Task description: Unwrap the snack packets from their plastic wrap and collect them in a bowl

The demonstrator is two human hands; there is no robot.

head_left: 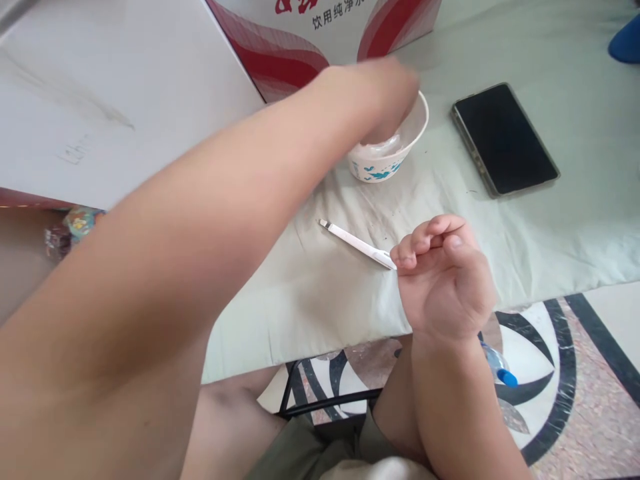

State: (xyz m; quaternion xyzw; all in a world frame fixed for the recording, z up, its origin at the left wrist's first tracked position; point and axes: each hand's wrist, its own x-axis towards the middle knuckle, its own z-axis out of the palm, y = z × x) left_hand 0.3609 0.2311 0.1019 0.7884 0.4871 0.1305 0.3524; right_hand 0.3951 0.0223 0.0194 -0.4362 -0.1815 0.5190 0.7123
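My left hand (393, 97) reaches down over a white paper bowl (379, 170) with blue leaf prints. Its fingers are hidden from me, partly inside the bowl, and the hand is blurred. Clear plastic (387, 147) shows in the bowl beneath it. My right hand (443, 277) is held palm up near the table's front edge, fingers loosely curled and apart from the thumb, with nothing visible in the palm. By its fingertips lies a slim white pen-shaped object (355, 243) with a dark, metallic tip.
A black-screened phone (507, 140) lies right of the bowl on the pale green cloth (585, 233). Behind the bowl stands a red and white carton (320, 47), beside a large white surface (125, 80) at left. A blue object (627, 43) sits far right. Below is a blue-capped bottle (500, 369).
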